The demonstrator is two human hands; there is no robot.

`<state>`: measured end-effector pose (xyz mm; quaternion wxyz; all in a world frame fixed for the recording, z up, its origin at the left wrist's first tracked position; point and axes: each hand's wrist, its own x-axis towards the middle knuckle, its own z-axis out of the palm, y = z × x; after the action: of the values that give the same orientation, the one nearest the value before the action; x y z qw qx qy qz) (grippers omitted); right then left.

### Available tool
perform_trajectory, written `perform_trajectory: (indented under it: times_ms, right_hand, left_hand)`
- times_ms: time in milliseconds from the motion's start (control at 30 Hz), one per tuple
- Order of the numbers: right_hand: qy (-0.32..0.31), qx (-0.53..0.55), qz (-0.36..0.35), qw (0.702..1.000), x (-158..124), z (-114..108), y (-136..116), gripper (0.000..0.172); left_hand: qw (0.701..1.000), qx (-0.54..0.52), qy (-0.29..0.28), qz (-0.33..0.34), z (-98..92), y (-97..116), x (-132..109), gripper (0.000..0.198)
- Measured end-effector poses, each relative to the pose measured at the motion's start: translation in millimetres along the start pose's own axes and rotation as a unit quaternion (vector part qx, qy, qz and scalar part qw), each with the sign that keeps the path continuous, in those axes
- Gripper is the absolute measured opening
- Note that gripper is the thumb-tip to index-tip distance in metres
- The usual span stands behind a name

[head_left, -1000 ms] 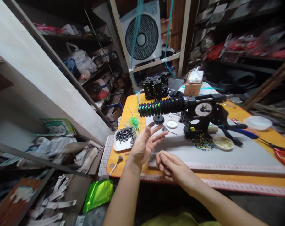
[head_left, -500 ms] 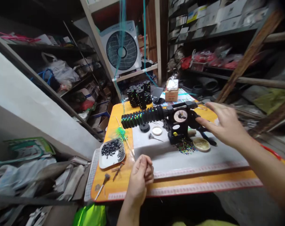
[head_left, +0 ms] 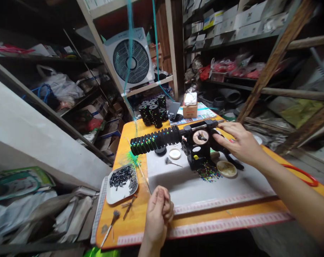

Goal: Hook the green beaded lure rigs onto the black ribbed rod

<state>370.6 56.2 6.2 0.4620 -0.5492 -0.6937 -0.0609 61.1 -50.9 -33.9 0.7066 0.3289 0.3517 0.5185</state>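
Observation:
My left hand [head_left: 159, 208] is closed in a fist above the table's front edge; whatever its fingers hold is hidden. A thin stick [head_left: 143, 175] with green bristly strands [head_left: 133, 158] runs toward it from the left; contact is unclear. My right hand [head_left: 238, 141] has its fingers stretched out and apart at the right end of a black bench device [head_left: 198, 153] with a round pale disc. Its fingertips seem to touch the device's metal shaft end. From the device's left side juts a ridged black roll [head_left: 153, 140] dotted with green, blue and red specks.
Colourful pin-like bits [head_left: 208, 173] lie beside a round dish [head_left: 226, 169]. A white tray [head_left: 112, 199] holds small dark tubes. Brushes [head_left: 110, 225] lie at front left. Ridged black rolls [head_left: 152, 112], a phone [head_left: 174, 110] and a small box [head_left: 190, 110] stand at the back.
My right hand has come down and closer to the device's shaft end, with its fingers less spread. My left hand stays in a fist. The whole view has shifted slightly.

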Motion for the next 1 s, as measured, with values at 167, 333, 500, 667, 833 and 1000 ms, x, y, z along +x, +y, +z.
perform_trajectory:
  times_ms: [167,333,500,667,833,1000]
  right_hand:
    - [0.009,0.007,0.004,1.000,0.6,1.0,-1.2,0.035]
    - [0.012,0.014,0.026,0.999,-0.1,4.4,-1.1,0.039]
    - [0.010,0.013,0.050,0.999,-6.5,-3.7,-8.4,0.057]
    - [0.110,-0.008,-0.014,0.994,16.7,-21.4,-60.7,0.059]
    - [-0.110,-0.060,-0.248,0.961,63.0,4.7,-127.8,0.052]
    - [-0.284,-0.147,-0.202,0.926,97.5,40.3,-152.3,0.060]
  left_hand:
    - [1.000,0.007,-0.009,0.000,-0.3,-6.3,1.0,0.042]
    - [1.000,0.007,-0.007,-0.003,-0.7,-6.7,1.2,0.042]
    - [1.000,0.018,-0.003,-0.011,0.8,-5.1,-0.3,0.042]
    - [0.999,0.024,0.010,-0.020,4.2,-6.3,-4.2,0.043]
    - [0.999,0.024,0.014,-0.016,5.8,-10.4,-7.3,0.043]
    - [1.000,0.009,0.017,0.007,5.4,-7.9,-3.8,0.044]
